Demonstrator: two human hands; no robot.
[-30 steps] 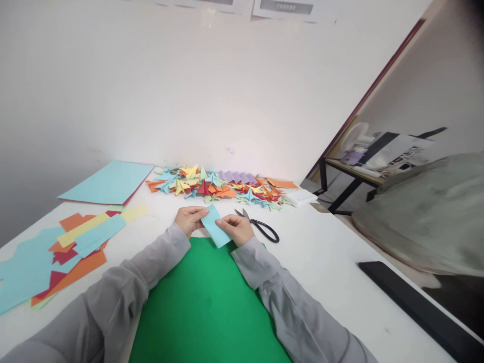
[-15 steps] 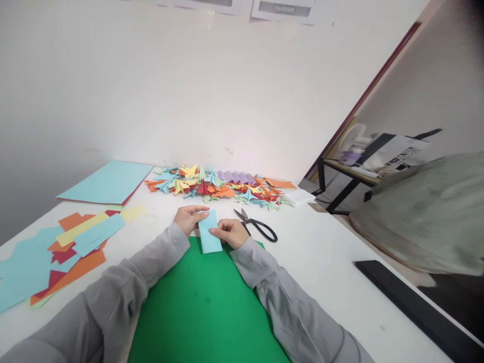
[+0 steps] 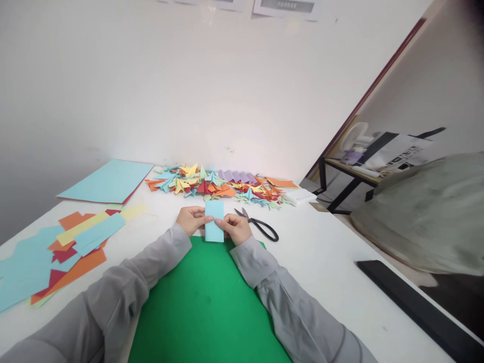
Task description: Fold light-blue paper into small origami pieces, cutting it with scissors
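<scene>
Between my two hands I hold a narrow light-blue piece of paper (image 3: 214, 229) upright, above the far edge of a green mat (image 3: 204, 297). My left hand (image 3: 191, 220) pinches its left edge, thumb in front and fingers behind. On the opposite edge my right hand (image 3: 236, 228) grips it the same way, with the thumb on the front face. Black-handled scissors (image 3: 260, 225) lie just right of my right hand, blades partly open. Behind my hands spreads a heap of small folded paper shapes (image 3: 212, 186) in several colours.
Loose coloured paper strips and scraps (image 3: 71, 252) cover the table's left side. Larger blue sheets (image 3: 108, 181) lie at the back left against the wall. A black bar (image 3: 408, 307) runs along the right edge. Beyond it stands a shelf (image 3: 351, 171) with a bag.
The blue paper has straightened from a slight tilt and moved a little up and right. My left hand has slid from its top corner down to the left edge.
</scene>
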